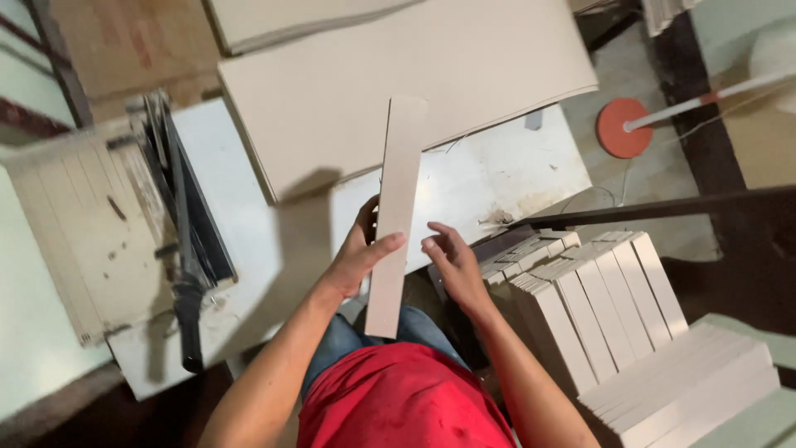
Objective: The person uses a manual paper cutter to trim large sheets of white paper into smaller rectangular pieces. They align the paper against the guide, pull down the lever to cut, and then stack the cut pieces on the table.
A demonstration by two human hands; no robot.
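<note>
My left hand [358, 255] grips a long, narrow strip of beige cardboard [397, 211], which stands nearly upright, its top leaning slightly to the right over the white table. My right hand [448, 259] hovers just to the right of the strip with fingers loosely curled and holds nothing. It is close to the stacks of cut cardboard strips [580, 290] on my right. A large beige cardboard sheet [398, 83] lies on the table behind the strip.
A white worktable [274, 249] carries a paper cutter with a long black lever blade [186, 241] and a slatted board [75, 224] at left. More stacked strips [688, 382] lie at lower right. A red disc on a white pole [623, 127] rests on the floor. A dark bar [663, 207] crosses at right.
</note>
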